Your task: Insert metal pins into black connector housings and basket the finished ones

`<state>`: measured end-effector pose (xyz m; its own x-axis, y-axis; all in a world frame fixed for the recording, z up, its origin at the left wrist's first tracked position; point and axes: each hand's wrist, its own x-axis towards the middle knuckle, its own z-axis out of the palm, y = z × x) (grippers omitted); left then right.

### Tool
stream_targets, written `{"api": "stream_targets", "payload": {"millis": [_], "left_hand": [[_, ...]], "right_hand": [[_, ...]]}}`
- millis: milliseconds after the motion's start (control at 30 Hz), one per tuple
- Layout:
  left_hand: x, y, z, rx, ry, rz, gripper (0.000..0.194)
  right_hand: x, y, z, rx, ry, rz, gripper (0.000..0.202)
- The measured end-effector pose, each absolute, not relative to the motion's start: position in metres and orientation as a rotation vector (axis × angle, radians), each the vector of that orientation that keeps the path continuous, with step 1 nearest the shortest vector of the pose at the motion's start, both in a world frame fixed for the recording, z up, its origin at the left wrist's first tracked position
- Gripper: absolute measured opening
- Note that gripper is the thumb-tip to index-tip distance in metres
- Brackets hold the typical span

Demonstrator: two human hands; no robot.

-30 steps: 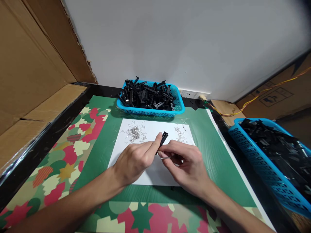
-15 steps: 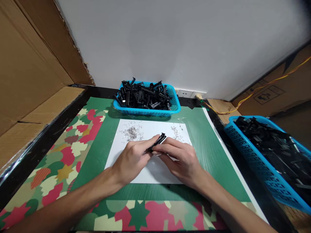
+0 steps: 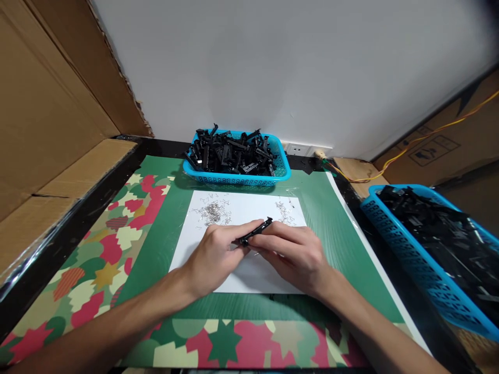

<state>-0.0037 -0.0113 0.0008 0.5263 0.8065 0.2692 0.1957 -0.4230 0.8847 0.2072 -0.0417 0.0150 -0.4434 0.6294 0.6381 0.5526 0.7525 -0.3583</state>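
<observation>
Head view: left hand and right hand pinch one black part, completion unclear; pins lie, apparently unused, near sheet's far corners.

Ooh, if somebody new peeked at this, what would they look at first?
Probably the bright blue basket heaped with black parts, at the back near the wall. Next might be the left hand and right hand, meeting at a slim black piece above the white sheet. A second blue basket sits at the right edge.
</observation>
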Motion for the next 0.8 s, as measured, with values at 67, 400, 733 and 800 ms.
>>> {"api": "stream_targets", "payload": {"millis": [67,400,733,800], "left_hand": [[-0.004,-0.011,0.002,1.908,0.816,0.875,0.049],[-0.008,0.003,0.007,2.075,0.831,1.052,0.041],[-0.012,0.007,-0.006,2.250,0.763,1.208,0.023],[-0.013,0.007,-0.008,2.306,0.743,1.219,0.022]], "right_hand": [[0.209,-0.043,0.014,-0.892,-2.197,0.087,0.019],[0.222,-0.034,0.009,-0.869,-2.213,-0.117,0.019],[0.228,-0.027,0.007,-1.065,-2.229,0.201,0.018],[0.227,-0.027,0.010,-1.110,-2.169,0.323,0.019]]}}
